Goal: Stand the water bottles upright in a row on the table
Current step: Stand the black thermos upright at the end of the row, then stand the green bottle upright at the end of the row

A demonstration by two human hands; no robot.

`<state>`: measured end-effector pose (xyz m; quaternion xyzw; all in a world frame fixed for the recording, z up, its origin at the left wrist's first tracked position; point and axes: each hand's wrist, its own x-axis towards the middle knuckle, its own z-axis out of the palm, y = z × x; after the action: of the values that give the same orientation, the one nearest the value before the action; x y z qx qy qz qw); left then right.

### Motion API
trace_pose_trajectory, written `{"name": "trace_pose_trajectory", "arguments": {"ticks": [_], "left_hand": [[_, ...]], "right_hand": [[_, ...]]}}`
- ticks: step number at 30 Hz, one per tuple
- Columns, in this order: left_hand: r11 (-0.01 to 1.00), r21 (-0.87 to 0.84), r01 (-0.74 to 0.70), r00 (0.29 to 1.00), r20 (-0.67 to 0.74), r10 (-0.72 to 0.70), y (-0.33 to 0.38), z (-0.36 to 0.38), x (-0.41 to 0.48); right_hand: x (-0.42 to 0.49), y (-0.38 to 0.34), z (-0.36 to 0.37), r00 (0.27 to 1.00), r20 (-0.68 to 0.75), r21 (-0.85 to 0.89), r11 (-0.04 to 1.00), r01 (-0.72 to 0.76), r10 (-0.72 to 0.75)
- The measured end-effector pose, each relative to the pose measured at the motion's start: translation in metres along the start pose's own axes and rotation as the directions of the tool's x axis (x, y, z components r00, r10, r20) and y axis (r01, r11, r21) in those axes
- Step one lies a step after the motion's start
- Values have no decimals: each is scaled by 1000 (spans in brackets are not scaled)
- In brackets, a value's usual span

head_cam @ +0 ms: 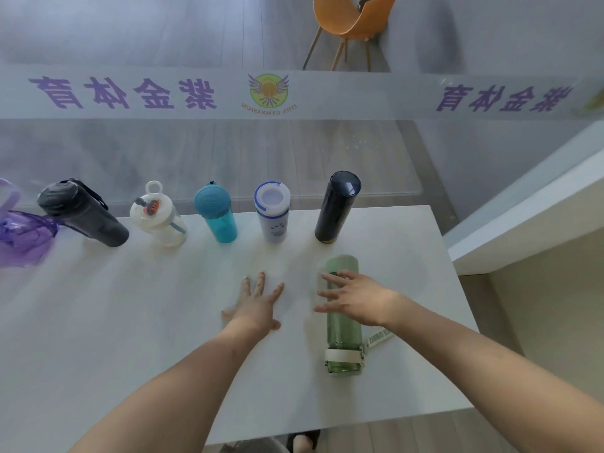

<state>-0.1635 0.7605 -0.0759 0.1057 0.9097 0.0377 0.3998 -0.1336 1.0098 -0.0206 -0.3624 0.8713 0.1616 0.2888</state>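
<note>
A white table (98, 322) with a faint wood grain fills the lower part of the view, its far edge running against a glass partition (196, 152). A frosted band (359, 93) crosses the glass, carrying purple Chinese characters seen mirrored and a round green and yellow emblem (268, 90) with wings. Beyond the glass lies a grey plank floor (163, 34), and an orange shell chair (346, 21) on slim pale legs stands on it near the top edge. To the right, a white ledge (529, 217) slants upward beside the table. Soft, even daylight leaves only pale shadows on the tabletop.
</note>
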Motion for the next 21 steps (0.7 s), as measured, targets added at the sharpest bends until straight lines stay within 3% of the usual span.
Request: {"name": "trace_pose_trajectory", "arguments": {"ticks": [7,13,16,18,21], "left_hand": [[999,-8,-43,999,10,44,-13,21,-19],[999,-35,-23,999,41,24,-2,23,-29],[998,-68,-5,1000,29,7,12,21,-30],[996,-89,17,1000,14,-15,24,19,-28],[992,-124,32,999,-8,-33,50,17,-22]], "right_hand": [[-14,-10,7,994,5,-108,988,-109,111],[-43,-3,23,957,-106,133,958,-254,269],[-60,3,36,884,-156,377,854,-359,440],[-72,9,37,800,-157,596,701,-391,579],[-83,24,40,662,-159,765,515,-387,733]]}}
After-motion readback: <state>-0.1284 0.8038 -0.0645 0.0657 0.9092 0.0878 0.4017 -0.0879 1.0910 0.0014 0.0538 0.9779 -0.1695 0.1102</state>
